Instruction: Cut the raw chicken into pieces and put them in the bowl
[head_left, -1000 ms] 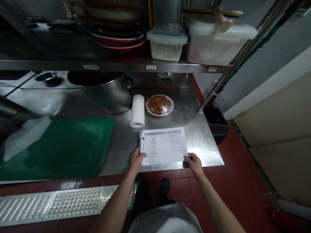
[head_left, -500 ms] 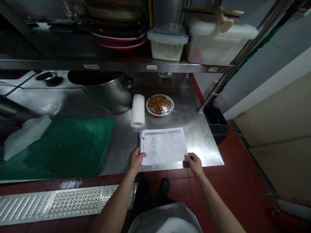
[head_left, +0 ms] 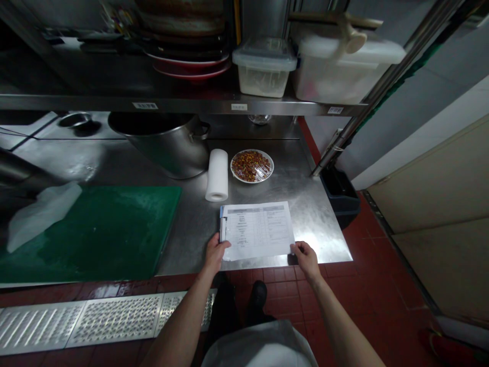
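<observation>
A clipboard [head_left: 256,232] with printed sheets, a table of rows and columns on top, is held over the front edge of the steel counter [head_left: 191,229]. My left hand [head_left: 214,253] grips its left side near the clip, thumb on the paper. At the lower right corner, my right hand [head_left: 305,255] pinches the clipboard's edge between thumb and fingers. Just beyond it stand a white paper roll [head_left: 217,176] and a white plate of small reddish-brown pieces [head_left: 252,166] under clear film. The print is too small to read.
To the left lies a green cutting board [head_left: 103,234] with a crumpled clear plastic bag [head_left: 44,214] on it. A large steel pot [head_left: 168,148] stands behind. Overhead runs a shelf [head_left: 206,104] with plastic tubs [head_left: 264,69] and stacked dishes. A dark bin [head_left: 341,196] sits at the right.
</observation>
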A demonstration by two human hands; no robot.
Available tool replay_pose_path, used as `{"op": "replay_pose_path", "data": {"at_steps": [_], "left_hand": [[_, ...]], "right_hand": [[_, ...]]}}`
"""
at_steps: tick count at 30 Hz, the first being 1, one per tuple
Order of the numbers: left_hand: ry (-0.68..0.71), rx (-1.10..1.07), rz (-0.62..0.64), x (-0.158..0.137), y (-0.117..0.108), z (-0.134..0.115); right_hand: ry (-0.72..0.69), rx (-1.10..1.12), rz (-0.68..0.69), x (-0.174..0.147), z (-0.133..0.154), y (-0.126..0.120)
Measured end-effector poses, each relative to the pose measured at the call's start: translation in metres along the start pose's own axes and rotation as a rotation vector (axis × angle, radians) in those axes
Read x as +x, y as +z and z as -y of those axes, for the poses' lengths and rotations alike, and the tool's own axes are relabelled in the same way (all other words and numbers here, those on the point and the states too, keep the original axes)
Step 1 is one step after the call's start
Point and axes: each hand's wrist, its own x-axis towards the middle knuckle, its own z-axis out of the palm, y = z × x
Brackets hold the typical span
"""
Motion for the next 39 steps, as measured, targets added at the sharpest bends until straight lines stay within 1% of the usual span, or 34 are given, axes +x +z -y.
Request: {"op": "replay_pose_path", "data": {"at_steps": [5, 22, 39], "left_hand": [[0.021, 0.009, 0.012, 0.0003, -0.0001, 0.0], [-0.005, 0.003, -0.006, -0.0037, 0.0013, -0.0049], [0.007, -0.008, 0.012, 0.0011, -0.0011, 0.0013]], "right_hand": [[-0.017, 0.0, 0.002, -0.0002, -0.0002, -0.0002], [-0.025, -0.012, -0.002, 0.0015, -0.0058, -0.0002], [-0.034, -0.012, -0.007, 0.0006, -0.003, 0.0005]]}}
